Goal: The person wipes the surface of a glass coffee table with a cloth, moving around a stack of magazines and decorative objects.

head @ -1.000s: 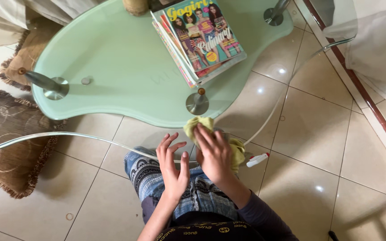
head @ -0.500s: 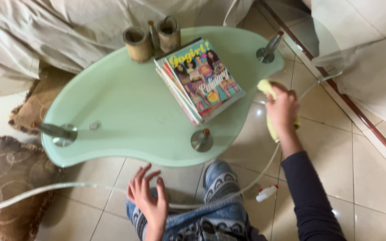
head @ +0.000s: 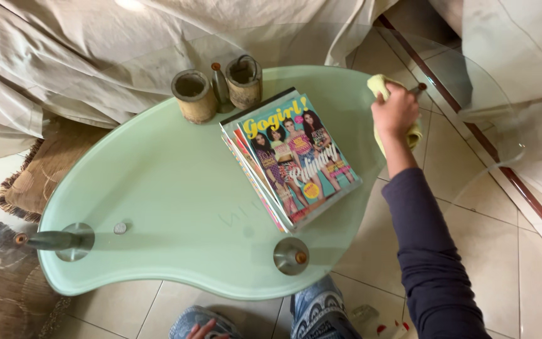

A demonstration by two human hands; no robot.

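Right hand [head: 395, 113] is clamped on a yellow cloth [head: 381, 85], pressing it flat against the clear glass top of the surface [head: 490, 125], looks like for wiping. The magazine stack [head: 293, 157] sits just left of it on the green lower shelf [head: 158, 207]. Left hand [head: 203, 331] is barely in view by the knee, can't tell if it's open or closed.

pale green glass table [head: 158, 188], yellow cloth [head: 379, 85], dark navy sleeve [head: 425, 245], brightly coloured magazines [head: 293, 157].

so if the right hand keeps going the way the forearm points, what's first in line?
The right hand, pressing a yellow cloth, points up the frame. Beyond it, probably the beige draped fabric; depth is unclear.
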